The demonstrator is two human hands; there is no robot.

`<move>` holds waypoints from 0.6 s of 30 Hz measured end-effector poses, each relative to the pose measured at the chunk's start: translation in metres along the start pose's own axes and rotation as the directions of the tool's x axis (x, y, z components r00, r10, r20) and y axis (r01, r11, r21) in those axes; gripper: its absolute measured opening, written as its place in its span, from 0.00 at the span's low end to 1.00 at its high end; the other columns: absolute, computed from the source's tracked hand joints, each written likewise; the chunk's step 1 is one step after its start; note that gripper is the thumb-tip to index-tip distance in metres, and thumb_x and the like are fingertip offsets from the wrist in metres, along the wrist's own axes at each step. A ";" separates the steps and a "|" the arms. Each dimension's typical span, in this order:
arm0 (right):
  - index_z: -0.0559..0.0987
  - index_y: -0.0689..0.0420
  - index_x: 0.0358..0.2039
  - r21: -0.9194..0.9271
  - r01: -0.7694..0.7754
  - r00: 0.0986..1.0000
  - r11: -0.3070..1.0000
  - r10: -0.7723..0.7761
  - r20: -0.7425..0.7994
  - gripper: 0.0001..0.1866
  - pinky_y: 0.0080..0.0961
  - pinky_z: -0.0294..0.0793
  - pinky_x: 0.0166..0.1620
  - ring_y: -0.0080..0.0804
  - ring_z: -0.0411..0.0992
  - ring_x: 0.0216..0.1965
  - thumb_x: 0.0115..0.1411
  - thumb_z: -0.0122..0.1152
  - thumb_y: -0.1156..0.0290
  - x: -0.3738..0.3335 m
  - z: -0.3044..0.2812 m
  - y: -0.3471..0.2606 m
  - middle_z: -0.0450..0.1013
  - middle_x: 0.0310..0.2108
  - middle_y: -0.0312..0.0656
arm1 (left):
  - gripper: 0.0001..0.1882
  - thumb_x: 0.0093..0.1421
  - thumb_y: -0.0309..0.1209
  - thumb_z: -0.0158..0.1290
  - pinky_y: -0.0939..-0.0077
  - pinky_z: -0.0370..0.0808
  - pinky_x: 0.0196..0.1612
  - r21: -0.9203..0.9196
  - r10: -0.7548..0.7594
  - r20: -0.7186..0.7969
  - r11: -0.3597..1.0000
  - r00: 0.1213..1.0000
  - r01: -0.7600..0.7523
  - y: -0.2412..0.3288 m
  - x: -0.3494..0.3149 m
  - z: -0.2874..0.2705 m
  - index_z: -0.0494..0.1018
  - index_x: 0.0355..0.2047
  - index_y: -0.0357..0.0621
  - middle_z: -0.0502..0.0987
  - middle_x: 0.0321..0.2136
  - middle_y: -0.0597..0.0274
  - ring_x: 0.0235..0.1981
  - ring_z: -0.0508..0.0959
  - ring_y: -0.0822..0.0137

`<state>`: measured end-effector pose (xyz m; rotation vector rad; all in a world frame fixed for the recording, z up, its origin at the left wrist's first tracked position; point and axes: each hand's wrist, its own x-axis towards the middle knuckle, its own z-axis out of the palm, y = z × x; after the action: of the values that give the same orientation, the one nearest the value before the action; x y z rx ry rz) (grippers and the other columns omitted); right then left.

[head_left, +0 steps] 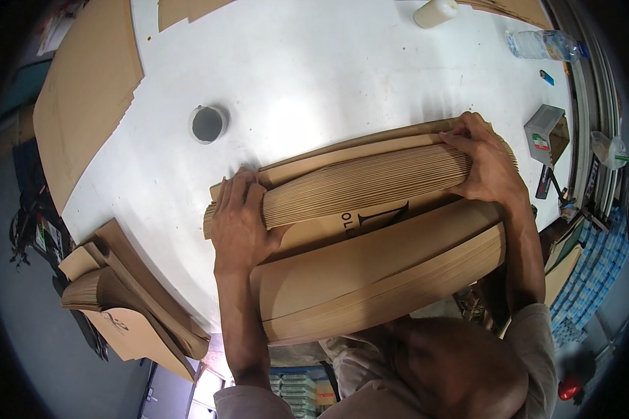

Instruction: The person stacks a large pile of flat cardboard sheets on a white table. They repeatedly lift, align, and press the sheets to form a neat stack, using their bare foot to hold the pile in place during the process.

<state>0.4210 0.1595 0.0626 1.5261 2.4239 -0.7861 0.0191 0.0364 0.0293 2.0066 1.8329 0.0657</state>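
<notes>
A thick stack of folded brown paper bags [370, 174] lies across the near part of the white table, bending down over its front edge toward my body. Dark print shows on the bag face between the layered folds and the drooping part. My left hand [243, 220] grips the stack's left end, fingers over the far side and thumb on the near side. At the right end my right hand [483, 157] clasps the folded edges in the same way, its fingers curled over the top. The undersides of the bags are hidden.
On the white table [314, 77] stand a grey cup-like cylinder [207, 124], a whitish container [435, 12] and a grey metal box [546, 134]. A plastic bottle [544, 45] and blue lighter [546, 77] lie far right. Brown sheets [91, 91] and another bag stack [129, 300] lie left.
</notes>
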 end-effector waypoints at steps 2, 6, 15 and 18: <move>0.86 0.59 0.56 -0.014 0.011 1.000 1.000 -0.011 0.003 0.49 0.42 0.75 0.62 0.48 0.73 0.56 0.25 0.85 0.65 -0.002 -0.002 -0.001 0.72 0.51 0.46 | 0.32 0.46 0.49 0.77 0.44 0.80 0.58 -0.012 0.023 -0.016 1.000 1.000 -0.023 -0.004 -0.001 0.003 0.81 0.45 0.44 0.81 0.55 0.53 0.57 0.81 0.46; 0.83 0.57 0.58 -0.010 0.030 0.999 0.999 -0.030 0.028 0.46 0.44 0.73 0.65 0.49 0.71 0.58 0.33 0.88 0.65 -0.002 -0.001 0.002 0.73 0.53 0.46 | 0.31 0.46 0.48 0.77 0.44 0.77 0.65 -0.044 0.031 -0.022 0.999 0.999 -0.032 -0.002 0.001 0.001 0.80 0.44 0.42 0.83 0.54 0.52 0.57 0.82 0.47; 0.83 0.60 0.58 -0.014 0.045 0.999 0.999 -0.044 0.014 0.49 0.46 0.73 0.65 0.52 0.73 0.59 0.27 0.85 0.64 -0.004 0.002 0.003 0.73 0.55 0.49 | 0.28 0.45 0.36 0.77 0.46 0.75 0.67 -0.053 -0.003 -0.053 0.999 0.999 0.000 0.003 -0.012 0.003 0.78 0.43 0.38 0.82 0.54 0.49 0.59 0.80 0.44; 0.80 0.59 0.58 -0.040 0.044 0.998 0.998 -0.042 0.056 0.49 0.49 0.73 0.64 0.54 0.73 0.60 0.29 0.86 0.64 -0.007 0.000 0.005 0.73 0.57 0.50 | 0.30 0.44 0.35 0.77 0.46 0.77 0.62 -0.133 -0.078 0.040 0.988 0.996 0.082 0.010 -0.011 -0.007 0.77 0.45 0.39 0.80 0.50 0.52 0.56 0.79 0.44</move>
<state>0.4283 0.1560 0.0638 1.4231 2.4251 -0.7707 0.0254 0.0270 0.0414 1.8298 1.8345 0.1267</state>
